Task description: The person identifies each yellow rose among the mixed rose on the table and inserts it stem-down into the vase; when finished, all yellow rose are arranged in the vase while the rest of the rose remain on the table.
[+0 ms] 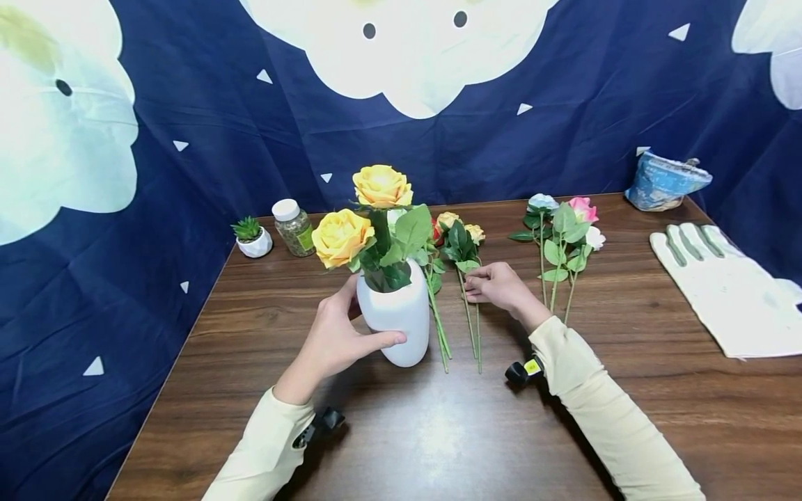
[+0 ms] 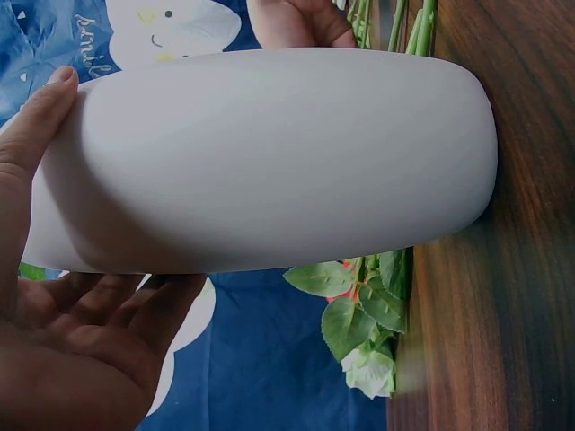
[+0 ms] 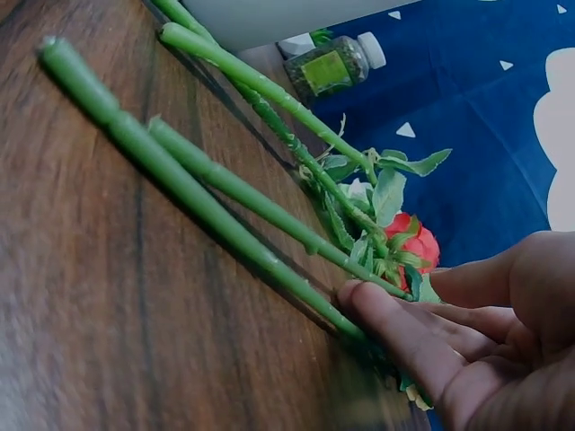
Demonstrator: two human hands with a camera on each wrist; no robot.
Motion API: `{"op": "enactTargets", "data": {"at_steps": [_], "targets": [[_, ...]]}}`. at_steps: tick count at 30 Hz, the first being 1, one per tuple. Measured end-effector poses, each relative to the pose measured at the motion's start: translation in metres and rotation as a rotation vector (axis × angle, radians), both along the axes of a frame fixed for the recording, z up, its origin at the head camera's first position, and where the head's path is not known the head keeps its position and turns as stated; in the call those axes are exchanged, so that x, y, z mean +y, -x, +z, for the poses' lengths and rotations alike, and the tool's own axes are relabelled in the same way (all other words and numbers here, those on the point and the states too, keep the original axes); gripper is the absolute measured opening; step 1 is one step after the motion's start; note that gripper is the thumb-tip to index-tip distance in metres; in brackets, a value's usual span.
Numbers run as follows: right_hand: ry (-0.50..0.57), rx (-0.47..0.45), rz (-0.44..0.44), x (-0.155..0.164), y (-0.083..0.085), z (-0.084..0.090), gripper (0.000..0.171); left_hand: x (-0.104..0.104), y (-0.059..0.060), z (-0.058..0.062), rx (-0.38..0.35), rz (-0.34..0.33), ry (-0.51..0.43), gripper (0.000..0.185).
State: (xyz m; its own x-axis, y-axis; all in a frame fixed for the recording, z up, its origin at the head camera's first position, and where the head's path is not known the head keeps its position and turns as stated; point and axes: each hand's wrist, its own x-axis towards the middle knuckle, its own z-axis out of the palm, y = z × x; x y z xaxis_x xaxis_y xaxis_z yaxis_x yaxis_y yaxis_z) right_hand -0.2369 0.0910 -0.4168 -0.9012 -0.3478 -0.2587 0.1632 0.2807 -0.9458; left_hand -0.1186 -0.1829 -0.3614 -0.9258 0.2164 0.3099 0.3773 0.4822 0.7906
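A white vase holds yellow roses with green leaves. My left hand grips it, thumb across the front and fingers round the far side; in the left wrist view the vase fills most of the frame. My right hand is at two rose stems lying right of the vase, with small orange-yellow blooms. In the right wrist view, one green stem runs between thumb and fingers; their exact contact is partly hidden. Beside the vase lie more stems with a red rose.
Blue, pink and white flowers lie farther right. A white glove and a blue pouch are at the right. A lidded jar and a small potted succulent stand at the back left of the wooden table.
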Motion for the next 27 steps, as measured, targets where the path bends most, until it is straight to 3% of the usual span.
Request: {"op": "enactTargets", "data": {"at_steps": [7, 15, 27], "targets": [[0.028, -0.040, -0.030, 0.001, -0.001, -0.003, 0.036, 0.000, -0.002, 0.001, -0.003, 0.008, 0.000, 0.084], [0.143, -0.097, -0.095, -0.002, -0.002, -0.008, 0.038, 0.001, -0.001, 0.001, 0.002, 0.002, 0.001, 0.084], [0.260, -0.147, -0.061, -0.008, -0.004, -0.013, 0.041, 0.001, -0.001, 0.001, -0.003, 0.011, 0.006, 0.084]]}}
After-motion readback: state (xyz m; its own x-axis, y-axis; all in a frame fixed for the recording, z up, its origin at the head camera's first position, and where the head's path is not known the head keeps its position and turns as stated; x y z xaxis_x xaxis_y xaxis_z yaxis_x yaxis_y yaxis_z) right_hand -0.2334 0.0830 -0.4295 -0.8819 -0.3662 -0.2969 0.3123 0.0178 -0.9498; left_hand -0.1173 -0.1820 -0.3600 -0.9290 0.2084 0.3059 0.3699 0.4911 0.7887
